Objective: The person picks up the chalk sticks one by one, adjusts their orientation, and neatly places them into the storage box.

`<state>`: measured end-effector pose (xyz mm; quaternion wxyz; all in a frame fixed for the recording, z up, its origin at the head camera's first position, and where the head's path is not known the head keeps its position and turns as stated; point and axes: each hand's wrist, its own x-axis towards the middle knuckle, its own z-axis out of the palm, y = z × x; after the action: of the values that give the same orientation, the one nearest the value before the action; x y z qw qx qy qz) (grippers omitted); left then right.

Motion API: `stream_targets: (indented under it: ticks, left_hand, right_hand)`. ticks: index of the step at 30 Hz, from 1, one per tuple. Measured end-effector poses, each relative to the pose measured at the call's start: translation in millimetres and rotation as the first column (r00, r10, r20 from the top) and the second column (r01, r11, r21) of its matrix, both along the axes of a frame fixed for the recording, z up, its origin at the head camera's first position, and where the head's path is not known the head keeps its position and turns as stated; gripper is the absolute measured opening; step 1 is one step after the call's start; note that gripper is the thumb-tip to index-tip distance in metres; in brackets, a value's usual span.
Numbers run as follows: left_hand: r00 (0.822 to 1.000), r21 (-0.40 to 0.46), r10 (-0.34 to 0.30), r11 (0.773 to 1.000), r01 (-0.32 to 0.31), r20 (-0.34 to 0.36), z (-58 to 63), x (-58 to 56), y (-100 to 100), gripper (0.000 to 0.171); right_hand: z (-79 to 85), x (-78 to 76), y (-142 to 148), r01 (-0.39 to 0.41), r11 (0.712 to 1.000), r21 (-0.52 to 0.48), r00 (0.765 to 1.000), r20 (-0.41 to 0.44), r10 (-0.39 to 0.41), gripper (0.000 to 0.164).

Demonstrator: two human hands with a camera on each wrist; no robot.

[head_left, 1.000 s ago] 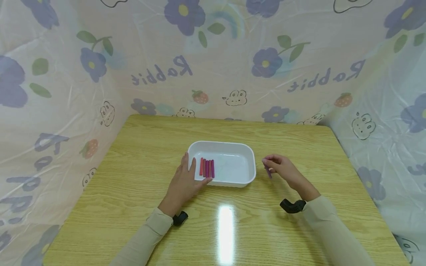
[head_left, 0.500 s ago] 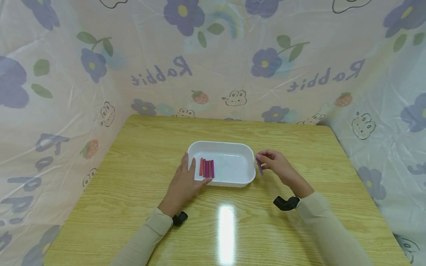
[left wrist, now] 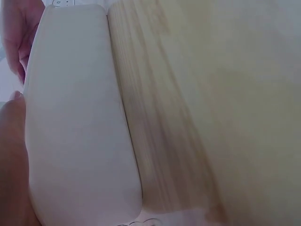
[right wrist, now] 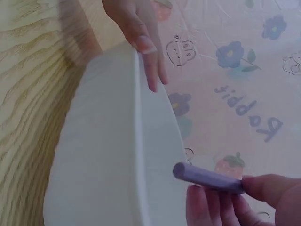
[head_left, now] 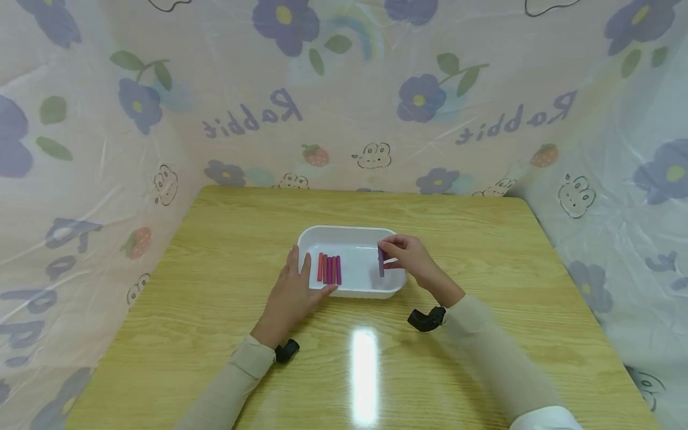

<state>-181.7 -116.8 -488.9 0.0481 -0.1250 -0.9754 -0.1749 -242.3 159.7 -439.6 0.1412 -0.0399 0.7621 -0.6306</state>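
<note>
My right hand [head_left: 412,258] pinches a purple crayon-like stick [right wrist: 209,178] near one end. In the head view this stick hangs almost upright over the right part of a white tray [head_left: 352,293]. The right wrist view shows its flat round end and the thumb and fingertips on its other end. My left hand [head_left: 287,297] rests at the tray's left front corner, fingers straight and spread along the left side, thumb on the front rim. Beside those fingers, several similar sticks [head_left: 329,270], orange-red to magenta, lie side by side in the tray.
The tray stands on a wood-grain table [head_left: 236,227]. A patterned sheet [head_left: 349,89] with flowers and rabbits hangs behind and at both sides. Black wrist cameras [head_left: 426,319] sit on both wrists. A bright light reflection [head_left: 365,376] falls on the table in front.
My right hand has moved left with the purple stick, from beside the tray to over its right part. The left hand stays at the tray corner. The head view has shifted slightly.
</note>
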Motion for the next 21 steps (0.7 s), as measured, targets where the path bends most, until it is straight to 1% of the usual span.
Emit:
stream_targets:
  ticks: [7,10,13,17,19,21]
  left_hand:
    - [1.0,-0.003,-0.006,1.0,0.006,0.016,0.5,-4.4,2,0.105]
    - [1.0,-0.004,-0.013,1.0,0.013,0.013,0.2,-5.7,3,0.105]
    - [1.0,-0.004,-0.005,1.0,0.005,0.03,-0.9,-5.9,3,0.106]
    - [1.0,0.005,0.007,1.0,-0.007,0.031,-2.1,-4.9,0,0.106]
    - [1.0,0.004,0.005,1.0,-0.005,0.017,-3.2,-4.5,-1,0.106]
    - [1.0,0.009,-0.007,1.0,0.007,0.006,-4.1,-4.1,-1,0.106]
  right_hand:
    - [-15.1,-13.2,-36,0.014,1.0,-0.003,0.997,0.081,-0.013,0.037]
    - [-21.5,-18.1,-49,0.015,1.0,0.02,0.994,0.112,-0.017,0.033]
    - [-28.6,-23.8,-60,0.034,0.999,0.042,0.99,0.139,-0.039,0.029]
    - [-38.2,-29.0,-73,0.03,0.989,0.141,0.992,0.12,-0.047,0.025]
    - [-42.5,-28.9,-78,0.016,0.979,0.201,0.993,0.108,-0.038,0.025]
    - [-45.9,-27.5,-79,0.001,0.972,0.237,0.993,0.11,-0.028,0.024]
